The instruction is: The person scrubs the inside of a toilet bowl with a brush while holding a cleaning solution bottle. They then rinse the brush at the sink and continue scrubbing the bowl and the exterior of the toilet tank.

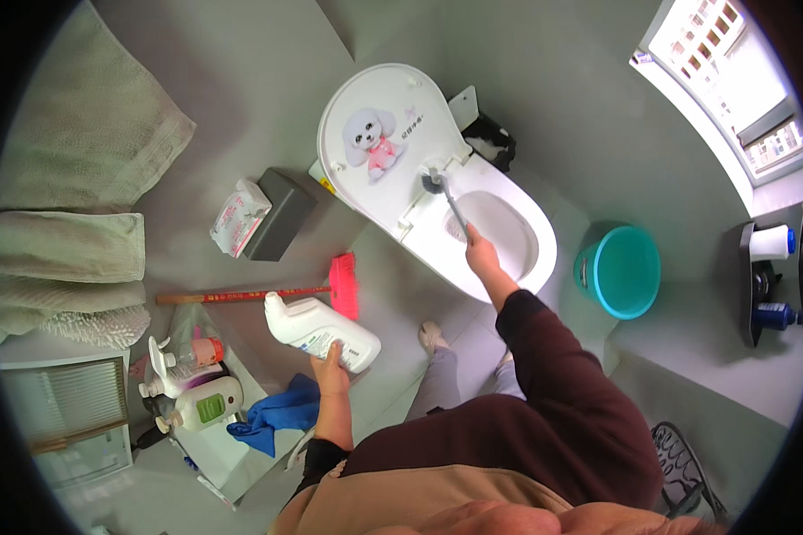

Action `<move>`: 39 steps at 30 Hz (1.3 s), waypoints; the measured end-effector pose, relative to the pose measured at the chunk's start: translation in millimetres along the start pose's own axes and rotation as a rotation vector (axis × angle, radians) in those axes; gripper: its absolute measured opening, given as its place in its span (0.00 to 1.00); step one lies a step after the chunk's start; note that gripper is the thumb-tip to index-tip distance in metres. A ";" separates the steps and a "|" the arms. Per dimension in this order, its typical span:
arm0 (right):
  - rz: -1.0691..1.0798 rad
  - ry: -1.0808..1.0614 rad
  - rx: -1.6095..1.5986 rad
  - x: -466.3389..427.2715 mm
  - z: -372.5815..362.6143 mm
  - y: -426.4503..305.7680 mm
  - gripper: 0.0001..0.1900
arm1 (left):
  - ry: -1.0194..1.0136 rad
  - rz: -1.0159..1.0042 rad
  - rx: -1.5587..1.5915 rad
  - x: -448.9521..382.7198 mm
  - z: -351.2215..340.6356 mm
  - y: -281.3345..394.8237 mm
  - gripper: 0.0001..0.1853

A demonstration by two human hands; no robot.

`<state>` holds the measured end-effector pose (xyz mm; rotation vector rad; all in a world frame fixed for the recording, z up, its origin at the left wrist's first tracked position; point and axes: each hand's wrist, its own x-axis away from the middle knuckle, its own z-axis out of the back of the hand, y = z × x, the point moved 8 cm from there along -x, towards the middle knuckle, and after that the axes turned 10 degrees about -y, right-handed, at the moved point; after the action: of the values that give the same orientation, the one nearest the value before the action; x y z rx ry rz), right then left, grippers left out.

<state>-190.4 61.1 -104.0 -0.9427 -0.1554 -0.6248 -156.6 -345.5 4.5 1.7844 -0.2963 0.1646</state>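
In my left hand [333, 370] is a white angled-neck plastic bottle of toilet cleaner [318, 331], held by its lower end, its neck pointing up and left. My right hand [482, 253] grips the grey handle of a toilet brush [452, 204]. The dark bristle head of the brush is at the hinge end of the toilet seat, near the raised lid [381, 127]. That lid carries a picture of a white puppy. Below my right hand lies the open bowl of the white toilet [502, 231], its seat down.
A pink-headed broom [344, 287] leans at left, near a grey box [281, 217] with a tissue pack [241, 217]. Several bottles [211, 403] and a blue cloth [278, 411] crowd a white surface. A teal bucket [626, 273] stands right of the toilet; a black bin [492, 140] is behind it.
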 end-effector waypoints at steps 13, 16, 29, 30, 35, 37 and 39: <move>-0.189 -0.152 -0.612 -24.3 -15.6 -4.9 0.22 | 0.079 -0.032 0.026 21.8 16.0 13.9 0.17; -0.157 -0.178 -0.585 -16.3 -18.1 11.7 0.22 | 0.067 -0.002 -0.049 32.2 28.1 20.6 0.16; -0.170 -0.307 -0.801 22.4 26.7 13.7 0.20 | 0.808 -0.260 -0.134 255.1 125.9 81.8 0.17; -0.168 -0.294 -0.843 20.2 32.0 15.7 0.17 | 0.853 -0.348 -0.082 277.3 140.7 82.2 0.19; -0.192 -0.352 -0.963 7.3 38.8 7.5 0.07 | 1.145 -0.533 -0.070 353.9 218.8 114.1 0.21; -0.172 -0.341 -0.903 9.4 44.1 1.3 0.04 | 1.255 -0.541 -0.102 381.0 259.7 127.8 0.21; -0.202 -0.324 -0.952 15.7 44.5 -3.5 0.04 | 1.381 -0.524 -0.155 405.2 303.0 135.2 0.21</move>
<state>-173.4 88.2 -69.1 -1.9692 -0.2506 -0.7365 177.9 -713.3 169.2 1.1868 1.0912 0.8872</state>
